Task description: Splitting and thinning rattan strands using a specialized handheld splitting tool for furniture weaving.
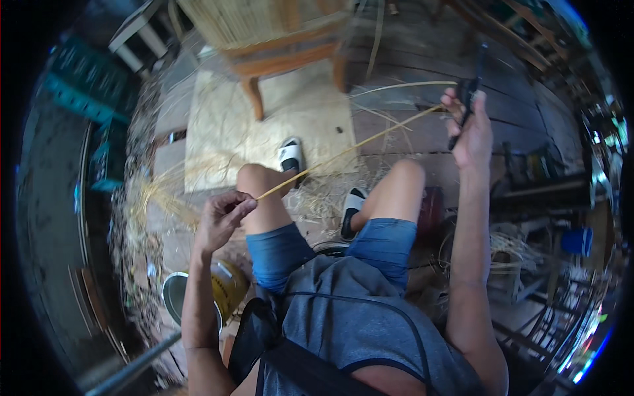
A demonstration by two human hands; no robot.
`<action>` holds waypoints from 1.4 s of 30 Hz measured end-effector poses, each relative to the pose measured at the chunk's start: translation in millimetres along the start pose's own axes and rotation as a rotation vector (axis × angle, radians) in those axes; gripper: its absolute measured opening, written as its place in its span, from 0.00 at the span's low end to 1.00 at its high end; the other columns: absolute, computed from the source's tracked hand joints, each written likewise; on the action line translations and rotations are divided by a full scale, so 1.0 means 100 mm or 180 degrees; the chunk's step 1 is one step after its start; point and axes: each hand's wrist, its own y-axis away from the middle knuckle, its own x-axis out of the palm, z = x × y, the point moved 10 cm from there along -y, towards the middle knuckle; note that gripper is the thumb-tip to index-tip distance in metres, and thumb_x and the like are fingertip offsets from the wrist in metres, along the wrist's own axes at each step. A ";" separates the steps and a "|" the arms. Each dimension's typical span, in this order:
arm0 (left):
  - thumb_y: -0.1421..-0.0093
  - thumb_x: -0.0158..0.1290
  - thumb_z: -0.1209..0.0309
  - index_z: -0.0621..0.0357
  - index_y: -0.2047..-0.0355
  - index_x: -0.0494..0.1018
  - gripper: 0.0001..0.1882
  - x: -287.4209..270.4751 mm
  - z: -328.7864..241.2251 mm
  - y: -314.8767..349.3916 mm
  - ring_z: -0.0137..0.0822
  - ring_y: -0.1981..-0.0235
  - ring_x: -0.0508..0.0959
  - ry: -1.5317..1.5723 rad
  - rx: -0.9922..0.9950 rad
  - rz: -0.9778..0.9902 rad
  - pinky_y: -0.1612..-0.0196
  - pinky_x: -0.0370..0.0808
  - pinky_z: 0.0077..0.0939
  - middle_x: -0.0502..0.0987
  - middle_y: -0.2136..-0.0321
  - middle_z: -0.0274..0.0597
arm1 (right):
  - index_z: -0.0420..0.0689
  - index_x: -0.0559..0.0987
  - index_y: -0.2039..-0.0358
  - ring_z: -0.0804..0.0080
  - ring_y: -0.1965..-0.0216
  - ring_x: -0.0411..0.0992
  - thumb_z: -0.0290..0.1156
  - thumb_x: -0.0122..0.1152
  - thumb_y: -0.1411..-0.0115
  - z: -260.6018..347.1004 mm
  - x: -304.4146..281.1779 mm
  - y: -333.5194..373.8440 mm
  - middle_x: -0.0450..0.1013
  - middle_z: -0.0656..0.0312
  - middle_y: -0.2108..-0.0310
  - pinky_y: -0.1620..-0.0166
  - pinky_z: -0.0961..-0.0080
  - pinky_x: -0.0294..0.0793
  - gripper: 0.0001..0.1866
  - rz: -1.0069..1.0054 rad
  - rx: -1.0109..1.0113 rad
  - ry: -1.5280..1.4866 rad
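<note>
My left hand point(226, 216) is closed in a pinch on one end of a thin tan cane strip point(350, 153). The strip runs taut up and to the right, across my knees, to my right hand point(470, 125). That raised hand is wrapped round a dark knife-like tool point(465, 109), its narrow blade pointing up; its exact kind is hard to make out. The strip meets my right fingers beside the tool. Another length of pale strip point(403, 86) extends leftward from the top of the tool; whether it is the same strip I cannot tell.
A wooden chair point(284, 58) with a slatted seat stands ahead on a pale sheet point(218, 135). Loose strips point(162, 198) lie at left, near a yellow bucket point(230, 290). Green crates point(92, 79) are stacked far left. Coiled strips point(505, 251) and a blue container point(576, 242) are at right.
</note>
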 end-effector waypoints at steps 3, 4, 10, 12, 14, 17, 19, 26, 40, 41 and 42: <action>0.40 0.57 0.67 0.61 0.69 0.78 0.09 0.15 -0.23 -0.14 0.15 0.82 0.61 0.0192 -0.0129 0.0345 0.80 0.57 0.13 0.69 0.81 0.23 | 0.40 0.72 0.55 0.68 0.59 0.76 0.46 0.42 0.31 0.29 -0.21 0.12 0.75 0.54 0.60 0.79 0.85 0.64 0.21 -0.0057 -0.0151 0.0124; 0.40 0.57 0.67 0.61 0.69 0.78 0.09 0.17 -0.30 -0.17 0.15 0.82 0.61 0.0184 -0.0089 0.0383 0.80 0.57 0.13 0.69 0.81 0.23 | 0.40 0.72 0.55 0.68 0.60 0.76 0.47 0.42 0.31 0.36 -0.27 0.13 0.76 0.54 0.60 0.79 0.85 0.64 0.21 -0.0105 -0.0200 0.0073; 0.41 0.59 0.65 0.62 0.71 0.78 0.11 0.24 -0.53 -0.28 0.16 0.85 0.62 -0.0069 0.0094 0.0583 0.82 0.59 0.14 0.68 0.86 0.25 | 0.39 0.72 0.55 0.68 0.61 0.76 0.46 0.41 0.31 0.60 -0.47 0.15 0.76 0.53 0.61 0.79 0.85 0.64 0.22 -0.0270 -0.0312 0.0104; 0.41 0.59 0.65 0.62 0.71 0.78 0.11 0.16 -0.49 -0.29 0.16 0.84 0.64 -0.0149 0.0049 0.0525 0.81 0.61 0.14 0.70 0.84 0.27 | 0.39 0.72 0.55 0.68 0.61 0.76 0.46 0.41 0.31 0.64 -0.57 0.08 0.76 0.53 0.61 0.79 0.85 0.64 0.22 -0.0293 -0.0293 0.0138; 0.42 0.59 0.65 0.62 0.70 0.79 0.11 -0.04 -0.42 -0.28 0.18 0.83 0.68 -0.0314 -0.0049 0.0402 0.79 0.65 0.14 0.73 0.81 0.30 | 0.40 0.72 0.56 0.70 0.61 0.76 0.44 0.39 0.30 0.70 -0.68 -0.07 0.76 0.53 0.62 0.78 0.85 0.64 0.20 -0.0087 -0.0271 0.0337; 0.42 0.58 0.63 0.63 0.67 0.79 0.13 -0.75 0.05 -0.27 0.21 0.79 0.72 -0.0790 0.0095 0.0161 0.75 0.70 0.18 0.76 0.79 0.33 | 0.41 0.71 0.55 0.73 0.62 0.77 0.41 0.38 0.30 1.40 -1.15 -0.39 0.77 0.54 0.60 0.74 0.86 0.63 0.18 -0.0826 -0.0722 0.0837; 0.41 0.57 0.62 0.63 0.66 0.79 0.15 -1.08 0.35 -0.32 0.24 0.78 0.73 -0.1403 0.0354 -0.0062 0.74 0.72 0.19 0.76 0.78 0.34 | 0.41 0.73 0.53 0.76 0.55 0.75 0.39 0.40 0.31 2.33 -1.65 -0.61 0.76 0.54 0.56 0.72 0.85 0.64 0.17 -0.1042 -0.1241 0.1100; 0.38 0.52 0.70 0.58 0.57 0.76 0.11 0.15 -0.29 -0.55 0.18 0.85 0.69 0.0715 -0.0129 0.0859 0.81 0.68 0.10 0.73 0.77 0.30 | 0.43 0.71 0.49 0.76 0.59 0.75 0.43 0.44 0.32 3.06 -2.53 -0.56 0.75 0.58 0.53 0.69 0.86 0.66 0.19 -0.1236 -0.1093 0.1747; 0.36 0.53 0.66 0.55 0.56 0.77 0.11 2.13 -0.83 -0.78 0.16 0.84 0.68 0.0501 -0.0208 0.2294 0.83 0.66 0.10 0.72 0.78 0.28 | 0.39 0.72 0.53 0.76 0.68 0.76 0.49 0.44 0.33 -0.95 0.12 1.16 0.76 0.57 0.61 0.83 0.88 0.60 0.24 0.0404 0.1078 -0.0468; 0.36 0.53 0.66 0.56 0.57 0.77 0.11 2.10 -0.86 -0.81 0.16 0.84 0.69 0.0448 -0.0048 0.2219 0.82 0.67 0.10 0.73 0.78 0.28 | 0.39 0.73 0.53 0.77 0.70 0.75 0.49 0.44 0.33 -0.91 0.00 1.06 0.76 0.56 0.61 0.83 0.88 0.61 0.24 0.0248 0.1037 -0.0374; 0.36 0.53 0.66 0.58 0.57 0.77 0.11 1.99 -0.88 -0.84 0.17 0.83 0.69 0.0385 0.0114 0.2093 0.81 0.67 0.11 0.74 0.78 0.28 | 0.39 0.73 0.53 0.77 0.72 0.74 0.49 0.44 0.33 -0.86 -0.12 0.95 0.77 0.55 0.62 0.83 0.88 0.62 0.25 0.0141 0.1004 -0.0296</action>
